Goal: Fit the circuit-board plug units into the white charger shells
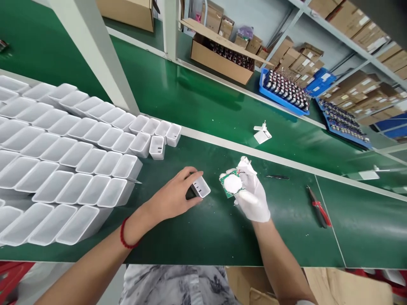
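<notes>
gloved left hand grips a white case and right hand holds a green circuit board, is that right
No: in the head view, the left hand gripping the white case is ungloved. The right hand holding the green circuit board is gloved.

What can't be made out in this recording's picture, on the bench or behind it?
All in the head view:
- Circuit board: its middle is hidden by the white disc, its underside by the gloved right hand.
- White case: partly covered by the left hand.
- Rows of cases: cut off by the left edge.
- Box labels: too small to read.
</notes>
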### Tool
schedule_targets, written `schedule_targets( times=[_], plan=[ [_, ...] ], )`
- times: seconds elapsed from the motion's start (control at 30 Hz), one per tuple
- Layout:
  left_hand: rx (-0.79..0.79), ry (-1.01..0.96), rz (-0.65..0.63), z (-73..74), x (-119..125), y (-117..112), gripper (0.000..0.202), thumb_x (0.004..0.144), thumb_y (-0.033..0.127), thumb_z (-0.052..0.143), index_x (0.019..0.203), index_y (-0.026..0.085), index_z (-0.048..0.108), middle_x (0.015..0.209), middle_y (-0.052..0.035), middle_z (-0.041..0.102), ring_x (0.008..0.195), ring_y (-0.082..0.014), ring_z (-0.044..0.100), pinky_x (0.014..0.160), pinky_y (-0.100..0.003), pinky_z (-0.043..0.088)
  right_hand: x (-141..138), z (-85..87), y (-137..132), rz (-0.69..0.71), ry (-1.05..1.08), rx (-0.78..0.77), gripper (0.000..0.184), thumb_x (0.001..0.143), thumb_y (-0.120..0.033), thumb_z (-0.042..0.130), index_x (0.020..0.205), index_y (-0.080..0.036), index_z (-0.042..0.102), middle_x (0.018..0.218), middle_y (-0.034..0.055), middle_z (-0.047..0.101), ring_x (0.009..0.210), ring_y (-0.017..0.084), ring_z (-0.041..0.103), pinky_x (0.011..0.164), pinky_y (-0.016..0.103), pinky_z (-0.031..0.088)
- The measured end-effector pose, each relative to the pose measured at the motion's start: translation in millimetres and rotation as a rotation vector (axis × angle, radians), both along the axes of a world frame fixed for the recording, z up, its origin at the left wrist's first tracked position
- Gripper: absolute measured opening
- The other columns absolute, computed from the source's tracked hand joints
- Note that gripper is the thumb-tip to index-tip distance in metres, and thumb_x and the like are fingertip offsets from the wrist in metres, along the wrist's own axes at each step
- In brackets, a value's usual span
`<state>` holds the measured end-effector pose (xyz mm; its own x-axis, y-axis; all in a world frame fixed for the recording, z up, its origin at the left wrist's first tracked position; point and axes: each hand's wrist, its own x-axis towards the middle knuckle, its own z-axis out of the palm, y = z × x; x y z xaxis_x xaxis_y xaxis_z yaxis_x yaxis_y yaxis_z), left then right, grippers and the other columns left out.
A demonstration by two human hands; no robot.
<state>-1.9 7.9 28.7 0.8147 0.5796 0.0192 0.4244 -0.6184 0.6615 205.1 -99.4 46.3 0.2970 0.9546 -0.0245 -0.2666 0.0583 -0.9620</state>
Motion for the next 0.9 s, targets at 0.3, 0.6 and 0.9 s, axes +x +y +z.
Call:
schedule_targets(
  times=[0.3,0.6,0.9],
  plan=[
    [-0.112,-0.11,-0.076,2.1,0,3,0.054,0.079,0.028,0.069,0.129,0.021,0.051,0.133,-0.0115,0.05,0.112,-0.0259,0.059,0.089,-0.036,0.056,-5,-6.7,3,0.01,-0.177,-0.043,0.097,0.066,-0.058,0.08,0.143,-0.031,0.027,0.119,0.0117,0.062,0.115,0.034,0.061,0.097,0.055,0.05],
    [-0.347,-0.194,-0.208,-20.8,13,4,0.059,0.079,0.025,0.07,0.135,0.025,0.05,0.129,-0.0078,0.059,0.099,-0.0209,0.064,0.083,-0.032,0.056,-14,-8.9,-10,0.006,-0.283,-0.06,0.098,0.073,-0.041,0.082,0.148,-0.04,0.019,0.121,0.0038,0.061,0.111,0.022,0.062,0.105,0.046,0.047],
    [-0.227,-0.245,-0.126,-28.5,13,2,0.049,0.083,0.026,0.067,0.129,0.02,0.051,0.129,-0.01,0.058,0.119,-0.0267,0.055,0.1,-0.041,0.051,-19,-6.7,-11,0.075,-0.415,-0.095,0.091,0.078,-0.027,0.078,0.147,-0.043,0.023,0.125,0.0025,0.063,0.116,0.023,0.062,0.107,0.047,0.045]
  ],
)
